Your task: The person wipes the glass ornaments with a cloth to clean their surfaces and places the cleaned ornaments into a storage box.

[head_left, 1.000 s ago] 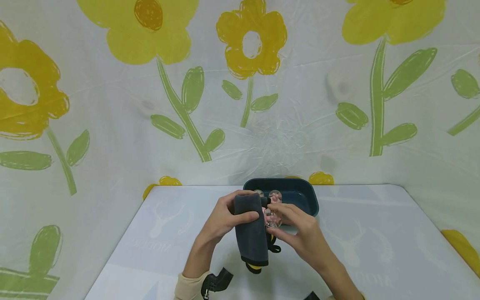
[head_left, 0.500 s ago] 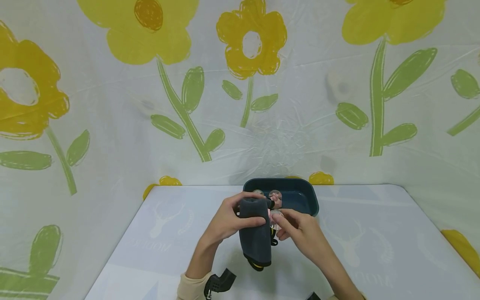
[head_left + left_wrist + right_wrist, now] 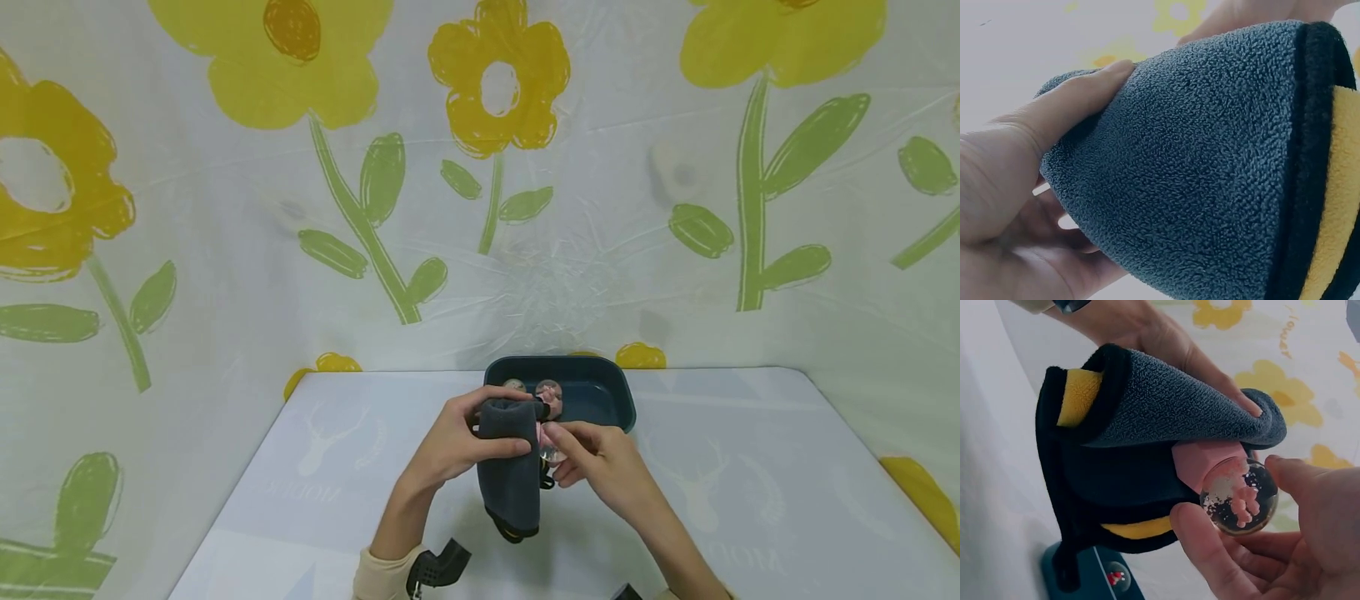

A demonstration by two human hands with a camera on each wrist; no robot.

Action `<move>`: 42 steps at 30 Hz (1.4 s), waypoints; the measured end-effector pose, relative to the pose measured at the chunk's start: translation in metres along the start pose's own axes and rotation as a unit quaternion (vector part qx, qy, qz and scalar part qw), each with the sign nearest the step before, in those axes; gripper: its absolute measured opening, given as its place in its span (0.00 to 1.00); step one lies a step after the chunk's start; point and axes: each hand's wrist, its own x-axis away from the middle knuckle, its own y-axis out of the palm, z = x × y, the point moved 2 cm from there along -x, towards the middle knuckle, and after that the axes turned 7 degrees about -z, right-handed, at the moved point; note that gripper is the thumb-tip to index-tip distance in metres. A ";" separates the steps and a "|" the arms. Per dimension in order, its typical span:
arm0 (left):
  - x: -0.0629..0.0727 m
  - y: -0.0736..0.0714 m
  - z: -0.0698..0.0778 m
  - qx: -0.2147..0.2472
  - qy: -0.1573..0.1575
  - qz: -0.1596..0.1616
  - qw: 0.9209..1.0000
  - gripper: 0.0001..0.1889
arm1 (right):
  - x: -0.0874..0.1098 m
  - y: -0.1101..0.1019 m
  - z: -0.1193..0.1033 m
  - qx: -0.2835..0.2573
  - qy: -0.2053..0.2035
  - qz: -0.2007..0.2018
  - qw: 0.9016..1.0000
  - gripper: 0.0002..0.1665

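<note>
My left hand (image 3: 457,437) holds a folded grey-blue towel (image 3: 510,483), thumb across its front and fingers behind. Black edging and a yellow inner side (image 3: 1338,187) show in the left wrist view. Against the towel's dark fold lies a small snow globe (image 3: 1241,497) with a pink base (image 3: 1200,464) and a pink figure inside its clear ball. The thumb and fingers of my right hand (image 3: 611,462) pinch the ball from its sides. Part of the base is hidden by the towel.
A dark teal tray (image 3: 628,408) stands at the table's back edge, behind my hands. Two more snow globes sit in its left part, one with a pink base (image 3: 551,398) and another (image 3: 514,384) partly hidden. A flower-printed curtain (image 3: 570,208) hangs behind the table (image 3: 337,467).
The towel has shifted slightly right with my left hand, and its top tilts more toward me. My right fingers have moved from spread around the globe to a closer pinch on it.
</note>
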 end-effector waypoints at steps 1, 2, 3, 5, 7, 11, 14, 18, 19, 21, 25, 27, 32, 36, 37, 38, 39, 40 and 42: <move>0.000 -0.001 0.000 0.003 0.001 0.000 1.000 0.26 | 0.000 0.001 0.000 0.005 -0.001 0.003 1.000 0.28; 0.001 -0.001 0.000 0.008 0.001 0.000 1.000 0.26 | 0.000 0.001 -0.001 0.008 -0.002 0.007 1.000 0.28; 0.001 -0.002 0.001 0.013 0.002 0.000 1.000 0.26 | 0.001 0.002 -0.001 0.013 -0.007 0.013 1.000 0.27; 0.002 -0.003 0.002 0.026 0.006 0.001 1.000 0.26 | 0.002 0.003 -0.002 0.025 -0.027 0.025 0.999 0.26; 0.003 -0.005 0.003 0.038 0.011 0.002 0.999 0.26 | 0.004 0.003 -0.003 0.037 -0.059 0.040 0.997 0.23; 0.003 -0.008 0.002 0.057 0.025 0.000 0.998 0.25 | 0.007 0.005 -0.006 0.047 -0.160 0.059 0.984 0.22; 0.004 -0.009 0.001 0.069 0.036 -0.004 0.997 0.25 | 0.008 0.004 -0.006 0.060 -0.231 0.062 0.969 0.26; 0.004 -0.010 0.001 0.085 0.040 -0.011 0.995 0.24 | 0.010 0.003 -0.008 0.086 -0.289 0.063 0.951 0.30; 0.005 -0.011 0.001 0.088 0.041 -0.012 0.995 0.24 | 0.010 0.002 -0.008 0.091 -0.296 0.061 0.949 0.31; 0.005 -0.011 0.001 0.094 0.038 -0.012 0.995 0.24 | 0.011 0.002 -0.010 0.102 -0.306 0.058 0.945 0.32; 0.006 -0.012 0.001 0.098 0.027 -0.007 0.995 0.24 | 0.012 0.003 -0.011 0.126 -0.319 0.054 0.938 0.33; 0.006 -0.012 0.001 0.098 0.018 -0.004 0.995 0.24 | 0.012 0.003 -0.011 0.131 -0.326 0.053 0.935 0.34; 0.005 -0.012 0.002 0.093 0.007 0.001 0.996 0.23 | 0.012 0.002 -0.011 0.131 -0.333 0.051 0.932 0.36; 0.005 -0.011 0.002 0.085 0.007 0.005 0.996 0.23 | 0.012 0.001 -0.011 0.129 -0.321 0.051 0.937 0.35; 0.005 -0.011 0.002 0.082 0.006 0.006 0.997 0.23 | 0.011 0.001 -0.010 0.129 -0.318 0.051 0.938 0.35; 0.005 -0.010 0.002 0.081 0.008 0.007 0.997 0.23 | 0.011 0.000 -0.010 0.127 -0.315 0.052 0.939 0.35; 0.005 -0.010 0.002 0.079 0.009 0.007 0.997 0.23 | 0.010 0.000 -0.009 0.124 -0.311 0.051 0.941 0.36; 0.005 -0.010 0.002 0.076 0.010 0.008 0.997 0.23 | 0.010 0.000 -0.008 0.120 -0.307 0.052 0.943 0.36; 0.004 -0.009 0.002 0.069 0.014 0.010 0.997 0.23 | 0.008 -0.001 -0.006 0.109 -0.299 0.053 0.947 0.35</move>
